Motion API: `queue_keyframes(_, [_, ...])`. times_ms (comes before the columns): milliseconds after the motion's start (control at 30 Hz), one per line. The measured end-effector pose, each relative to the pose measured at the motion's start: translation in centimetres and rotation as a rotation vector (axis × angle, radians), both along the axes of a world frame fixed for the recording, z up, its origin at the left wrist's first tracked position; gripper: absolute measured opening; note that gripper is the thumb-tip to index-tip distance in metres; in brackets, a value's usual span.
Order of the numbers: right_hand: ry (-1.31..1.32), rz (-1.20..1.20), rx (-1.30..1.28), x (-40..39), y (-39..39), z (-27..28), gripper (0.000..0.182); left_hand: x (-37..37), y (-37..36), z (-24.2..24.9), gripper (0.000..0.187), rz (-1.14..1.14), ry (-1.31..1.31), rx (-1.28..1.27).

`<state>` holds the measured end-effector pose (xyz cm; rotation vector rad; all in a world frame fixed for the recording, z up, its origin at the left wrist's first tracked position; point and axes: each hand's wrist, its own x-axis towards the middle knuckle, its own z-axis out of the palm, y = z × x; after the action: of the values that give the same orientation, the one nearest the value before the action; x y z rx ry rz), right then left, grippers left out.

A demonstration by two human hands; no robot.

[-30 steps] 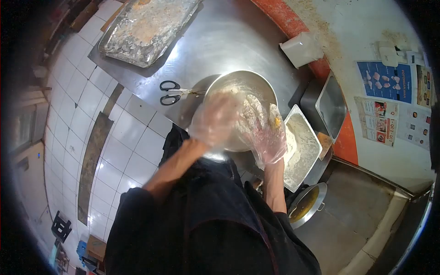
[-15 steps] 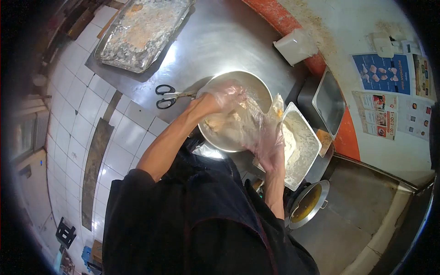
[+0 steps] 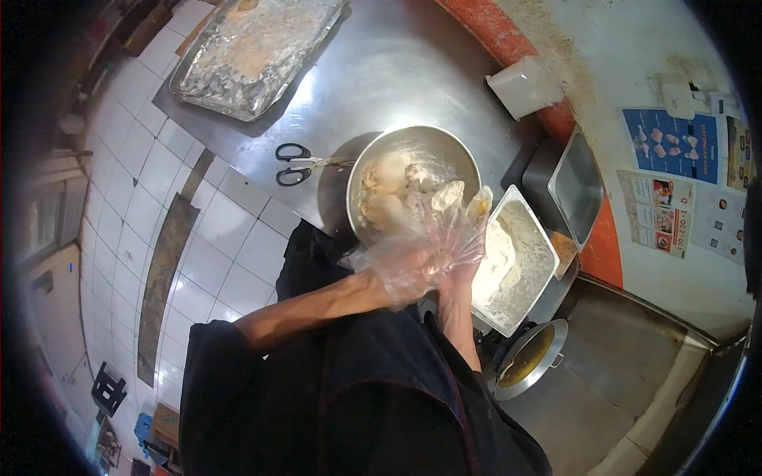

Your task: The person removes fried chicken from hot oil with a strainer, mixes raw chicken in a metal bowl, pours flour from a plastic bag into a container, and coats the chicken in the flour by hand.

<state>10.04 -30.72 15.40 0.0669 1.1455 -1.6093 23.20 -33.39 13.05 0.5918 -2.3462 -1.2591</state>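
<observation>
Both my hands are at the near side of a round metal bowl (image 3: 470,151), covered in loose clear plastic gloves. My left hand (image 3: 409,268) is drawn in to my right wrist, its fingers closed on crumpled plastic there. Over the near right rim, my right hand (image 3: 459,252) points away from me, its flour-coated tips apart under wrinkled, stretched plastic. Pale floured pieces (image 3: 382,208) and loose white flour lie in the bowl, partly covered by the plastic. To the right is a rectangular metal pan of flour (image 3: 502,266).
Black-handled scissors (image 3: 294,164) lie left of the bowl on the steel table (image 3: 381,71). A foil-lined tray (image 3: 250,59) sits at the far left. A deep metal container (image 3: 573,186) stands right, by the wall. A wok of oil (image 3: 530,361) is below the flour pan.
My left hand has moved back from over the bowl to my right wrist, uncovering the floured pieces. My right hand has shifted slightly left and the plastic around it is pulled tighter.
</observation>
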Motion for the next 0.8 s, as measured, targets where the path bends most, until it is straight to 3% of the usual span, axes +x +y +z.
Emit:
queue_keyframes(33, [0.078, -0.028, 0.062, 0.1, -0.3, 0.0, 0.061, 0.4, 0.3, 0.1, 0.033, -0.005, 0.024, -0.11])
queue_keyframes(100, [-0.059, 0.01, -0.045, -0.8, -0.4, -1.3, 0.06, 0.8, 0.4, 0.3, 0.034, 0.052, 0.078, -0.158])
queue_keyframes(167, [-0.085, 0.036, -0.087, -1.2, -1.1, -1.7, 0.06, 1.0, 0.4, 0.1, 0.034, 0.065, 0.127, -0.423])
queue_keyframes(233, [-0.023, 0.093, -0.092, -1.2, -1.9, -1.5, 0.059, 0.7, 1.1, -0.5, 0.032, 0.087, 0.159, -0.336])
queue_keyframes(300, [0.12, 0.204, -0.08, -0.9, -2.8, -0.7, 0.059, 0.5, 1.6, -1.4, 0.031, 0.112, 0.189, -0.251])
queue_keyframes(400, [0.492, 0.459, -0.03, -0.4, -4.4, 0.3, 0.059, 1.4, 0.8, -0.9, 0.024, 0.031, 0.319, -0.584])
queue_keyframes(467, [0.819, 0.634, 0.028, 0.0, -5.4, -0.2, 0.058, 3.9, -3.5, 1.3, 0.014, 0.199, 0.163, 0.03])
queue_keyframes(533, [1.199, 0.782, 0.151, 0.8, -5.9, -1.9, 0.058, 4.6, -4.8, -3.2, 0.013, 0.475, 0.345, 0.077])
queue_keyframes(600, [1.646, 0.976, 0.408, 0.8, -5.9, -5.5, 0.06, 5.8, -6.0, -5.0, 0.029, 0.783, 0.146, 0.061])
queue_keyframes(633, [1.641, 0.972, 0.416, 0.5, -5.9, -6.3, 0.06, 6.1, -6.4, -6.1, 0.035, 0.879, 0.076, 0.061])
queue_keyframes(667, [1.91, 1.044, 0.262, 0.2, -6.0, -6.9, 0.063, 5.8, -6.8, -7.2, 0.037, 0.75, 0.006, -0.084])
queue_keyframes(733, [2.121, 1.155, 0.144, -0.7, -6.8, -9.4, 0.066, 5.1, -6.2, -7.8, 0.045, 0.693, -0.032, 0.115])
queue_keyframes(800, [1.977, 1.264, 0.25, -1.7, -8.4, -7.8, 0.062, 5.0, -5.8, -8.0, 0.046, 0.701, -0.103, 0.076])
